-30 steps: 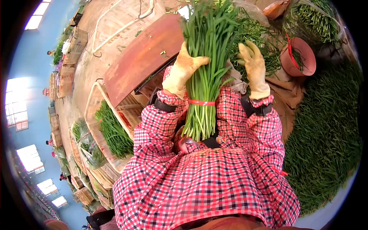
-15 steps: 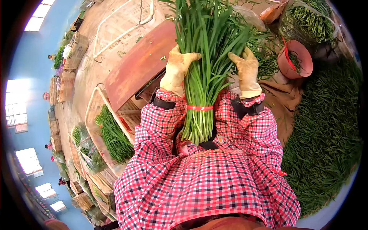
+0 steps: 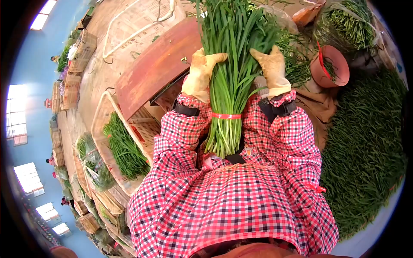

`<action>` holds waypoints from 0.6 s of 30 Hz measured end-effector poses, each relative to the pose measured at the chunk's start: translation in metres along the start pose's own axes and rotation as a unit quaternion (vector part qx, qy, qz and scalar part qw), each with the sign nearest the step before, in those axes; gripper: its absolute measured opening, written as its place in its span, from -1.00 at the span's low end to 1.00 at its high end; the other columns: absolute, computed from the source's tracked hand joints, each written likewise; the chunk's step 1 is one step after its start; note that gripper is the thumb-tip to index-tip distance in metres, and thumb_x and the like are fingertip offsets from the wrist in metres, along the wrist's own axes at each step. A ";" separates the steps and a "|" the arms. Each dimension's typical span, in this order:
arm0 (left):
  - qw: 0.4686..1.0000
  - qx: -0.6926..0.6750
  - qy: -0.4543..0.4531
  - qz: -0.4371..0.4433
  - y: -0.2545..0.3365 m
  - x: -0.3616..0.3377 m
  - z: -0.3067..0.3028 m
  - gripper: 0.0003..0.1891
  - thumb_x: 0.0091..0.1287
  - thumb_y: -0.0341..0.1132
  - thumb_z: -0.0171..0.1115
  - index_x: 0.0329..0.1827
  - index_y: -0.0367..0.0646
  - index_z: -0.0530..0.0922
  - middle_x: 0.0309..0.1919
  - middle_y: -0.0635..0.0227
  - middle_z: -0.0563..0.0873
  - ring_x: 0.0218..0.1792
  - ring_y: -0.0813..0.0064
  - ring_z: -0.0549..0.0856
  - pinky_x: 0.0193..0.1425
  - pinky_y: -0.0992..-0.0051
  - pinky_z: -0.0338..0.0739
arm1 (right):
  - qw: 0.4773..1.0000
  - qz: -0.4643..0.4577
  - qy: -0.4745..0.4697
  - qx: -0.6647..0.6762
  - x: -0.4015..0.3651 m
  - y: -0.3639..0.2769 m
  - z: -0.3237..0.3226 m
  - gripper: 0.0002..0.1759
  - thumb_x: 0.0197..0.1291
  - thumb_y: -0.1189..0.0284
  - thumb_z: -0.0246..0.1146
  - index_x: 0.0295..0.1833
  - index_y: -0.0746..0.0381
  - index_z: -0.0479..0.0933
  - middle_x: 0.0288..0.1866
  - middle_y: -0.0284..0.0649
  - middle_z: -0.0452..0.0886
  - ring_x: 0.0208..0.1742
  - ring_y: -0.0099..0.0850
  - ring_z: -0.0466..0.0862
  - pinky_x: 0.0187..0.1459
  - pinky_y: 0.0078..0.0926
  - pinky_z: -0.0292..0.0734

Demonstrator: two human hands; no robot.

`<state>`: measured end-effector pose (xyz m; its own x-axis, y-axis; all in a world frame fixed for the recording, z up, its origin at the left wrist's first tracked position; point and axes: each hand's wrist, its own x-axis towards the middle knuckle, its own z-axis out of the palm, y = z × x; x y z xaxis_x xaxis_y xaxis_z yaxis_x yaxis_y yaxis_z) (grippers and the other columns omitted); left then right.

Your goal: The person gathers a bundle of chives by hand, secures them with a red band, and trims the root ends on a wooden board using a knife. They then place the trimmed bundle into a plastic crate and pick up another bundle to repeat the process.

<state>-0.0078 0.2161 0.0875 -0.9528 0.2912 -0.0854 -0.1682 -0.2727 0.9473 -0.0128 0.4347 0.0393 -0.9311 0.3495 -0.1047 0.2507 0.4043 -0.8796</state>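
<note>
A bundle of garlic chives (image 3: 228,81) lies lengthwise in front of me, its leaves pointing away and its pale stem ends toward my lap. A red band (image 3: 226,116) wraps around the stems. My left hand (image 3: 201,73), in a yellowish glove, grips the left side of the leaves, thumb across the front. On the opposite side my right hand (image 3: 272,69), gloved the same way, holds the leaves with its thumb toward the middle. The fingers of both hands are partly hidden behind the leaves.
A reddish board (image 3: 157,64) stands at my left beside a crate (image 3: 101,129) holding more chives. Loose chives form a big heap (image 3: 365,155) at right. A pink bucket (image 3: 337,64) and a bagged bundle (image 3: 348,26) sit farther back. Crates (image 3: 84,51) line the far left.
My right hand has moved slightly inward, and the leaves are pressed closer together between my hands. The bundle's stem end sits a little higher in view.
</note>
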 end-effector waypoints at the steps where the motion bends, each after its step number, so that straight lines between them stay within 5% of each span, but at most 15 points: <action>1: 0.985 0.142 -0.009 0.094 -0.002 -0.004 -0.003 -0.73 0.37 -0.40 0.33 0.08 -0.31 0.67 -0.02 0.21 0.74 -0.06 0.43 0.75 0.06 0.46 0.69 | 0.999 0.012 -0.024 0.028 0.006 0.019 -0.004 0.08 0.16 0.09 0.57 0.51 0.60 0.22 0.39 0.28 0.55 0.38 -0.11 0.61 0.36 -0.40 0.51; 3: 0.872 0.412 -0.027 0.265 -0.015 -0.015 -0.015 -0.73 0.41 -0.41 0.29 0.13 -0.27 0.65 0.07 0.18 0.69 0.05 0.41 0.73 0.13 0.45 0.68 | 0.999 0.021 -0.030 0.020 0.004 0.040 -0.010 0.16 0.14 0.03 0.56 0.56 0.57 0.14 0.46 0.27 0.48 0.46 -0.07 0.55 0.43 -0.39 0.46; 5: 0.958 0.261 -0.023 0.119 -0.026 -0.005 -0.024 -0.70 0.38 -0.47 0.29 0.16 -0.22 0.63 0.13 0.17 0.63 0.11 0.38 0.71 0.19 0.43 0.67 | 0.991 -0.009 0.049 -0.121 -0.020 0.012 -0.019 0.22 0.15 -0.07 0.51 0.60 0.54 0.08 0.54 0.21 0.41 0.54 -0.06 0.47 0.50 -0.36 0.39; 7: 0.897 0.396 -0.040 0.192 -0.033 -0.005 -0.033 -0.60 0.30 -0.60 0.28 0.20 -0.13 0.62 0.20 0.19 0.55 0.16 0.35 0.69 0.22 0.43 0.68 | 0.894 -0.107 0.206 -0.383 -0.023 0.008 -0.016 0.23 0.20 -0.21 0.38 0.70 0.36 0.02 0.71 0.03 0.20 0.69 -0.17 0.26 0.64 -0.30 0.16; 10: 0.861 0.447 -0.037 0.241 -0.031 -0.009 -0.031 -0.58 0.30 -0.64 0.27 0.22 -0.13 0.61 0.20 0.19 0.55 0.15 0.34 0.69 0.22 0.43 0.68 | 0.813 -0.265 0.215 -0.471 -0.024 -0.011 -0.016 0.17 0.24 -0.01 0.41 0.75 0.16 -0.09 0.77 -0.05 0.04 0.75 -0.15 0.08 0.72 -0.32 -0.07; 11: 0.859 0.448 -0.039 0.244 -0.029 -0.010 -0.029 -0.57 0.30 -0.64 0.27 0.23 -0.13 0.60 0.20 0.19 0.56 0.15 0.34 0.69 0.22 0.43 0.69 | 0.717 -0.310 0.211 -0.588 -0.015 -0.010 -0.008 -0.04 0.25 0.45 0.29 0.74 0.02 0.05 0.76 -0.20 0.13 0.76 -0.22 0.06 0.75 -0.26 -0.17; 13: 0.889 0.398 -0.052 0.219 -0.029 -0.010 -0.025 -0.56 0.30 -0.65 0.27 0.23 -0.13 0.60 0.20 0.18 0.56 0.14 0.34 0.69 0.21 0.43 0.69 | 0.836 -0.500 0.002 -0.225 -0.005 -0.008 -0.008 -0.18 0.06 0.78 0.18 0.50 0.08 0.46 0.60 -0.27 0.41 0.65 -0.24 0.32 0.65 -0.20 0.16; 14: 0.893 0.390 -0.056 0.216 -0.031 -0.009 -0.027 -0.54 0.27 -0.65 0.29 0.24 -0.12 0.59 0.20 0.18 0.56 0.15 0.33 0.68 0.23 0.42 0.68 | 0.808 -0.530 -0.017 -0.254 -0.007 -0.005 -0.013 -0.26 0.04 0.80 0.19 0.39 0.11 0.57 0.51 -0.25 0.53 0.57 -0.23 0.44 0.58 -0.20 0.29; 18: 0.899 0.384 -0.055 0.205 -0.028 -0.011 -0.030 -0.44 0.16 -0.62 0.38 0.27 -0.10 0.59 0.20 0.18 0.57 0.21 0.25 0.65 0.31 0.37 0.62 | 0.861 -0.478 -0.012 -0.172 -0.019 -0.005 -0.020 -0.39 0.05 0.76 0.22 0.26 0.17 0.63 0.27 -0.22 0.70 0.24 -0.17 0.71 0.29 -0.20 0.60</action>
<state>0.0004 0.1932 0.0524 -0.8572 0.4114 0.3099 0.4549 0.3227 0.8300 0.0086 0.4425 0.0551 -0.7593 -0.2978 0.5787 -0.5737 0.7260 -0.3792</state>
